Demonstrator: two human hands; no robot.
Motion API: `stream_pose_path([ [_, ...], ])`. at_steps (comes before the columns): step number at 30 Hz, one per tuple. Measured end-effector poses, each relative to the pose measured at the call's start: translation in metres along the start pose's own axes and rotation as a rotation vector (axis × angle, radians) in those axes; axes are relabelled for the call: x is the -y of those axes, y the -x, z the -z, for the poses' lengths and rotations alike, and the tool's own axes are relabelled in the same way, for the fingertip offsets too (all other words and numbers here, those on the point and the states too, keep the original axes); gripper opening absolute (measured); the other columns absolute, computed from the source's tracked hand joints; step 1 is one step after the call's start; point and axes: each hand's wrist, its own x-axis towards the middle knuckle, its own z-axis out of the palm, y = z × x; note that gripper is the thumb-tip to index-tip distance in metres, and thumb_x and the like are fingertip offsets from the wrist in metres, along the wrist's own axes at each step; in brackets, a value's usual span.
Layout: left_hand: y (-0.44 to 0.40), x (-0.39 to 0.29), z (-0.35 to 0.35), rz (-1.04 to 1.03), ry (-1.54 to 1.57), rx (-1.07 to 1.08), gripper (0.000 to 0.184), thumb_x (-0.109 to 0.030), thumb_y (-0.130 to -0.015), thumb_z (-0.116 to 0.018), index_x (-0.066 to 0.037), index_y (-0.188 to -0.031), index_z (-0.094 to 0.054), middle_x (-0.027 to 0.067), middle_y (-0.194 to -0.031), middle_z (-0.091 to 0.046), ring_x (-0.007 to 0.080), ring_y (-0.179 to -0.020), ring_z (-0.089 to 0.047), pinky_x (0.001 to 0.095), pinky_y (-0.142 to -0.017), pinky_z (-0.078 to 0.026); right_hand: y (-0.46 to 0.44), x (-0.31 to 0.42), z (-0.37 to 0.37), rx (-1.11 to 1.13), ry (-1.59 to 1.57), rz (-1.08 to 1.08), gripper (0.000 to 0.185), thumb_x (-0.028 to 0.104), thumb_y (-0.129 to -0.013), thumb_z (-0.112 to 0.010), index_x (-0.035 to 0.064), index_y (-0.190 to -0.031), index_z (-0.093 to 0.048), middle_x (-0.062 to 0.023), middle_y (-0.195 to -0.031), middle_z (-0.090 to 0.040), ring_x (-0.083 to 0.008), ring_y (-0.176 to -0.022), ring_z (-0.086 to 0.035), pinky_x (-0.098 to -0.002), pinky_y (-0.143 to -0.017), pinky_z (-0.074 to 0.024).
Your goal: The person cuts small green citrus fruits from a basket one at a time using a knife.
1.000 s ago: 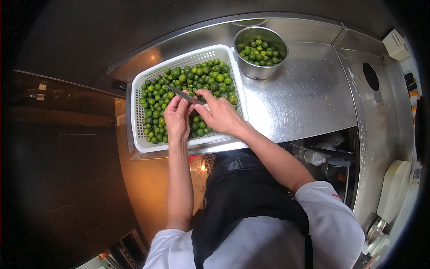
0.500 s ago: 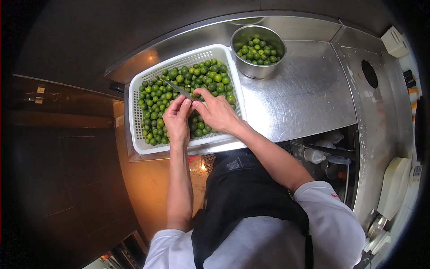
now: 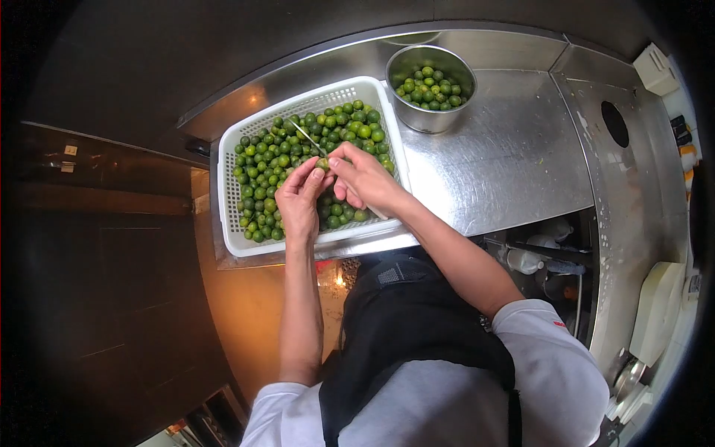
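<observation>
Between the fingertips of my left hand (image 3: 299, 207) is a small green lime (image 3: 322, 163), partly covered by the fingers. My right hand (image 3: 370, 183) grips a knife, whose thin blade (image 3: 307, 137) points up and left beside the fruit; its handle is mostly hidden in the palm. The two hands nearly meet over a white plastic basket (image 3: 222, 190) with slotted walls. Loose limes (image 3: 261, 160) fill much of the basket, whole and green, under and around both hands.
Right of the basket, a round steel pot (image 3: 432, 123) with several limes inside stands on the steel counter (image 3: 499, 156). A raised backsplash runs behind. Under the counter, an open shelf holds a white bottle (image 3: 524, 261). A white lidded box (image 3: 657, 309) is at the far right.
The knife has turned, its blade now showing as a thin edge and steeper. My right hand has rolled and closed around the handle. The lime shows more clearly between the left fingertips.
</observation>
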Motion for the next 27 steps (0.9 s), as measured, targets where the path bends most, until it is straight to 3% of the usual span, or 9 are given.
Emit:
stream_pose_path([
  [5, -0.001, -0.009, 0.007, 0.071, 0.037, -0.144, 0.029, -0.002, -0.092, -0.063, 0.008, -0.119, -0.058, 0.0144, -0.104, -0.065, 0.0209, -0.088, -0.068, 0.0284, -0.078, -0.059, -0.001, 0.004, 0.007, 0.060, -0.308, -0.186, 0.026, 0.031, -0.104, -0.042, 0.0069, -0.113, -0.046, -0.0060, -0.066, -0.057, -0.0092, -0.041, -0.045, -0.0236, -0.037, -0.0332],
  [7, -0.005, -0.012, 0.023, -0.076, 0.005, -0.306, 0.031, -0.002, -0.092, -0.062, 0.007, -0.121, -0.056, 0.0142, -0.106, -0.063, 0.0208, -0.092, -0.066, 0.0281, -0.077, -0.059, 0.000, 0.004, 0.007, -0.071, -0.309, -0.232, 0.027, 0.032, -0.104, -0.041, 0.0069, -0.113, -0.044, -0.0064, -0.067, -0.057, -0.0091, -0.041, -0.044, -0.0238, -0.036, -0.0331],
  [10, -0.014, -0.034, 0.025, -0.417, -0.145, -0.399, 0.036, -0.002, -0.093, -0.061, 0.005, -0.127, -0.051, 0.0152, -0.114, -0.061, 0.0203, -0.099, -0.065, 0.0288, -0.078, -0.059, 0.000, 0.007, 0.012, -0.146, -0.309, -0.299, 0.045, 0.033, -0.103, -0.038, 0.0025, -0.135, -0.034, -0.0079, -0.073, -0.057, -0.0091, -0.046, -0.045, -0.0242, -0.039, -0.0353],
  [12, -0.015, -0.082, -0.026, -0.555, -0.251, -0.152, 0.043, -0.002, -0.093, -0.061, 0.002, -0.134, -0.047, 0.0157, -0.120, -0.060, 0.0203, -0.103, -0.065, 0.0284, -0.078, -0.059, -0.002, 0.006, 0.012, -0.164, -0.308, -0.306, 0.047, 0.034, -0.103, -0.039, 0.0019, -0.137, -0.033, -0.0081, -0.073, -0.057, -0.0093, -0.047, -0.045, -0.0247, -0.039, -0.0358],
  [14, -0.007, -0.133, -0.061, -0.472, -0.379, 0.078, 0.043, -0.006, -0.094, -0.061, 0.000, -0.135, -0.049, 0.0156, -0.123, -0.060, 0.0197, -0.101, -0.066, 0.0274, -0.075, -0.058, -0.003, 0.001, 0.014, -0.165, -0.309, -0.305, 0.049, 0.034, -0.103, -0.039, 0.0016, -0.139, -0.031, -0.0084, -0.073, -0.057, -0.0097, -0.047, -0.046, -0.0248, -0.039, -0.0359],
  [17, -0.013, -0.161, -0.048, -0.436, -0.554, 0.074, 0.034, -0.015, -0.094, -0.063, -0.002, -0.125, -0.060, 0.0136, -0.112, -0.067, 0.0137, -0.088, -0.069, 0.0256, -0.069, -0.056, -0.002, 0.001, 0.017, -0.168, -0.314, -0.294, 0.048, 0.034, -0.103, -0.039, 0.0029, -0.139, -0.031, -0.0083, -0.072, -0.057, -0.0101, -0.047, -0.046, -0.0252, -0.039, -0.0363],
  [22, -0.094, -0.062, 0.028, -0.319, -1.407, 0.110, 0.033, -0.017, -0.086, -0.068, -0.008, -0.117, -0.065, 0.0182, -0.107, -0.068, 0.0273, -0.084, -0.070, 0.0379, -0.074, -0.055, 0.002, 0.002, 0.017, -0.194, -0.330, -0.292, 0.047, 0.035, -0.102, -0.040, 0.0046, -0.138, -0.033, -0.0081, -0.073, -0.057, -0.0103, -0.047, -0.046, -0.0254, -0.039, -0.0359],
  [25, -0.098, -0.015, 0.024, -0.545, -1.570, 0.082, 0.031, -0.018, -0.086, -0.067, -0.009, -0.115, -0.065, 0.0181, -0.102, -0.067, 0.0353, -0.086, -0.067, 0.0434, -0.077, -0.053, 0.001, 0.002, 0.014, -0.244, -0.365, -0.266, 0.029, 0.034, -0.103, -0.042, 0.0072, -0.114, -0.044, -0.0055, -0.065, -0.056, -0.0093, -0.042, -0.046, -0.0240, -0.035, -0.0336],
  [27, -0.097, -0.005, 0.018, -0.600, -1.635, 0.066, 0.030, -0.017, -0.086, -0.065, -0.008, -0.115, -0.064, 0.0172, -0.099, -0.067, 0.0351, -0.085, -0.065, 0.0440, -0.077, -0.053, 0.003, 0.003, 0.014, -0.238, -0.351, -0.252, 0.029, 0.034, -0.103, -0.042, 0.0071, -0.115, -0.044, -0.0055, -0.066, -0.056, -0.0094, -0.042, -0.046, -0.0239, -0.035, -0.0336],
])
